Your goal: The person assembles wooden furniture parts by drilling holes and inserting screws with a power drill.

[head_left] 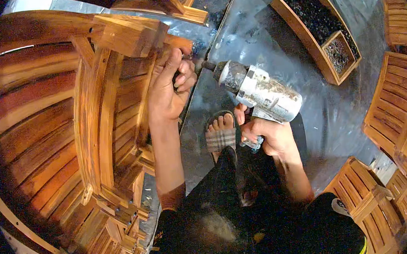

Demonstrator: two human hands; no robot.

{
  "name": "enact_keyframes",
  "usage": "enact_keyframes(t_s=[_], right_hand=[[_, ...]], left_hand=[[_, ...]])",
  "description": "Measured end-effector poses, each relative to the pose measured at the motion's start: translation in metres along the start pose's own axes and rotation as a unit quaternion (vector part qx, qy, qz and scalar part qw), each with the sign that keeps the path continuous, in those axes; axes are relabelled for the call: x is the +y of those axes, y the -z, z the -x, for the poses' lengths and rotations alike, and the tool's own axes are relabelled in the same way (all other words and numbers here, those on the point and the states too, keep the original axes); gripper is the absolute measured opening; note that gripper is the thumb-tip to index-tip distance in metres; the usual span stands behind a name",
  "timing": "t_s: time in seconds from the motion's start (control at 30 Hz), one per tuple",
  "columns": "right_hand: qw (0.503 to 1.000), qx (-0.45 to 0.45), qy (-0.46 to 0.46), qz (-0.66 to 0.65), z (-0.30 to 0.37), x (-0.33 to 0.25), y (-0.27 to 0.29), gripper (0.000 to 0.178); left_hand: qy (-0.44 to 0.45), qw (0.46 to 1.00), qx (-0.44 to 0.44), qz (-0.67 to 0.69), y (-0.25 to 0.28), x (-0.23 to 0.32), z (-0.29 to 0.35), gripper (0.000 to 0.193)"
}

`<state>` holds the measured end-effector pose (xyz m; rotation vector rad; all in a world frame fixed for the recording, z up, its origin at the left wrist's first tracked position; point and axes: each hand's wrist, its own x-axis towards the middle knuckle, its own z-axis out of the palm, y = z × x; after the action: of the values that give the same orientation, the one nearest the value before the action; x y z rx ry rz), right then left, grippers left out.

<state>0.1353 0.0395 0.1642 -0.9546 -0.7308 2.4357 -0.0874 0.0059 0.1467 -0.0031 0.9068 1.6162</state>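
Note:
My right hand [274,137] is wrapped round the handle of a worn silver impact wrench [269,93], whose dark nose points up and left. Just left of that nose, my left hand [171,83] is raised with its fingers curled and thumb pressed against them. Whatever it may hold is too small or hidden to make out. Close beside the left hand stands a slatted brown wooden furniture piece [91,119], with a thick wooden block end [129,35] just above the wrist and fingers.
A wooden box [298,33] of dark small hardware lies on the grey floor [253,37] at upper right; its smaller compartment [338,54] holds silvery screws or similar fasteners. Slatted wooden panels [392,102] line the right side. My sandalled foot [221,135] is below the wrench.

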Motion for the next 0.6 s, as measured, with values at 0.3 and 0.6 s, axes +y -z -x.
enact_keyframes(t_s=[0.3,0.6], right_hand=[[0.999,0.015,0.02,-0.043,-0.016,0.002,-0.011,0.028],[0.996,-0.04,0.031,-0.069,-0.038,0.009,-0.014,0.035]], left_hand=[[-0.055,0.996,0.057,-0.029,-0.018,-0.009,-0.011,0.029],[-0.133,0.987,0.081,-0.042,-0.028,-0.007,-0.01,0.038]])
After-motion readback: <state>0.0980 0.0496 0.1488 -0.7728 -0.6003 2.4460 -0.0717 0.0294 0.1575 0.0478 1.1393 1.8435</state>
